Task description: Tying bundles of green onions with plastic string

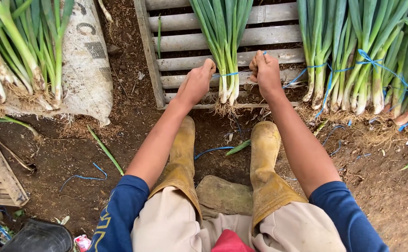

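While yellow rubber boots [222,163] rest on soil nearest, the left hand [197,84] and right hand [265,71] each clench an end of blue string [229,73] around a green onion bundle [226,51]; it lies on a wooden pallet [185,60]; tied bundles [358,60] lie rightward.

A dark blue short-sleeved shirt [120,210] is worn, its sleeves ending above the elbows, and a yellow printed marking is seen on the left sleeve. The forearms and both hands are left bare. Light beige trousers [166,224] are tucked into tall mustard-yellow rubber boots [265,163], which are scuffed and dulled with soil. A patch of red cloth [229,242] is seen at the lap.
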